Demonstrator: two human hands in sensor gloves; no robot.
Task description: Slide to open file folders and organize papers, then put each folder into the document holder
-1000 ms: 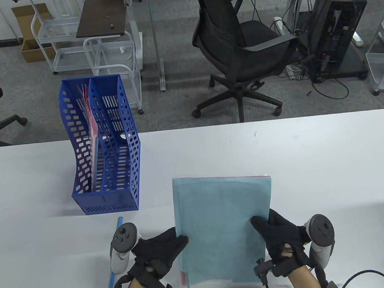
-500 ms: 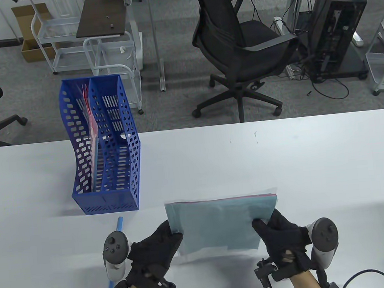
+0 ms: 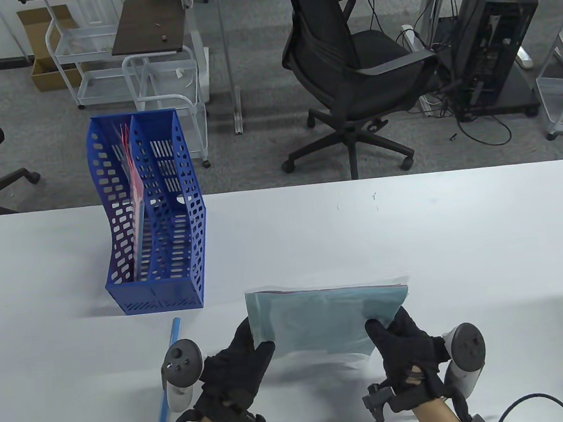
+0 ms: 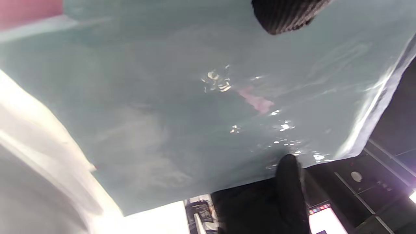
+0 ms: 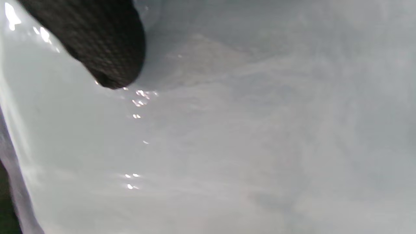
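Table view shows the teal folder [image 3: 322,321] tipped up off the bench [image 3: 463,233] at six o'clock, the left hand [image 3: 236,364] and right hand [image 3: 406,348] each with fingers clamped on a lower corner. To seat it well, I'd keep both grips even, stand it fully upright and carry it toward ten o'clock into the free right slot of the blue document holder [image 3: 173,221]. A pink folder [image 3: 132,185] fills the left slot, and a blue slide bar [image 3: 168,381] lies beside the left hand, in its way

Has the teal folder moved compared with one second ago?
Yes. The teal folder, held by the left hand and right hand, no longer lies flat; its near edge is raised off the table.
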